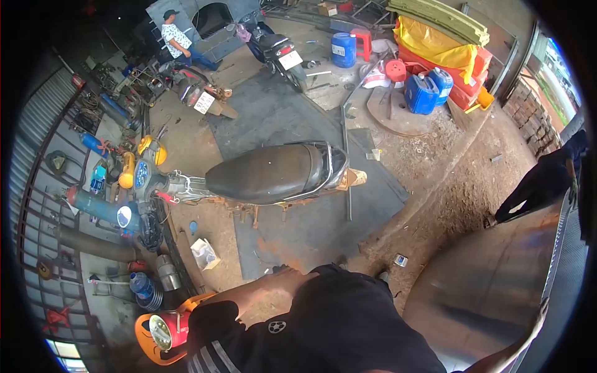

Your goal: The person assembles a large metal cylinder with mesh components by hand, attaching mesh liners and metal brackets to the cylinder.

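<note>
A large curved sheet of shiny metal (491, 280) fills the lower right. My right hand (542, 314) is at its edge, fingers closed on the rim as far as they show. My left forearm reaches across in front of my dark shorts. At its end, my left hand (292, 273) is low by my leg, and its fingers cannot be made out. Farther along the sheet, another person in dark clothes (544, 174) stands with a hand at the edge.
A motorbike with a long black seat (267, 174) stands ahead on dark floor plates (280, 236). Two more motorbikes (280, 56) and another person (177, 40) are farther back. Blue jugs (421, 93) stand at right. Gas cylinders (93, 208) and a red bucket (177, 329) are left.
</note>
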Motion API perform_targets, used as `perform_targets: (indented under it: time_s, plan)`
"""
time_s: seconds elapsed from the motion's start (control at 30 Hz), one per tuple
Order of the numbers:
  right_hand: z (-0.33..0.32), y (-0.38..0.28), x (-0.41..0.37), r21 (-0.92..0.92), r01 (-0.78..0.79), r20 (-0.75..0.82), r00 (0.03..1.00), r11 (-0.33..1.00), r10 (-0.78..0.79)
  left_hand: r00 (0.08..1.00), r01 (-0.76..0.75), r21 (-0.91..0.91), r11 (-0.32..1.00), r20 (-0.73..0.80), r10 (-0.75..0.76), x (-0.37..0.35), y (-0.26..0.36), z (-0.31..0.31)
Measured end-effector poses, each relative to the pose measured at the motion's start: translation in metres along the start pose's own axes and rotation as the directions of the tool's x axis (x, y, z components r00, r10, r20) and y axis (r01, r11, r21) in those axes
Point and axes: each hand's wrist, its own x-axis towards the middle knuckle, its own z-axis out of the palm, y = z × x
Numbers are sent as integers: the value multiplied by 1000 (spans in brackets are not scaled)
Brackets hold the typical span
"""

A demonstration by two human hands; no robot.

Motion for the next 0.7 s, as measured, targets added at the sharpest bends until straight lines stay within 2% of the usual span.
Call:
perform_targets:
  time_s: [0.07,0.27,0.37,0.47,0.6,0.7]
  plan:
    - [-3,-4,-4,-122,26,-27,999,992,-29,1000,15,-2,1000,4,-15,-1,2,-1]
    - [0,-4,-6,-305,104,-47,991,947,-124,1000,-14,10,1000,-27,14,4,-9,6]
    - [-2,-7,-6,-231,58,-35,997,971,-68,999,46,28,999,25,-47,-1,6,-10]
    - [-6,-19,-10,-193,-18,-15,1000,981,15,999,31,21,999,21,-31,1,1,-7]
    - [0,-3,-6,-218,11,-33,999,976,-19,1000,-15,3,1000,-24,15,11,-14,7]
    - [0,-1,-4,-141,13,-35,999,990,-18,1000,5,18,1000,7,-5,13,-13,4]
